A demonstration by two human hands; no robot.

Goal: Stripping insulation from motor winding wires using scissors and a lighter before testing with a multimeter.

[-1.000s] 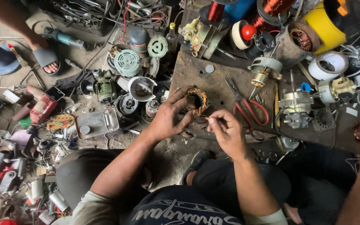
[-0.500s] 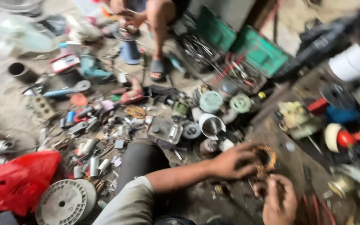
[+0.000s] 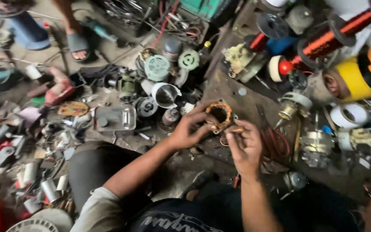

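hands (image 3: 217, 135) around copper-wound motor stator (image 3: 219, 114)

Bare forearms, pale grey short sleeve, dark shirt with white print, seemingly dark trousers.

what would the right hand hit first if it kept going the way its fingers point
Probably the copper-wound motor stator: the right hand points up-left at it, fingertips about touching its lower edge. The left hand grips its other side.
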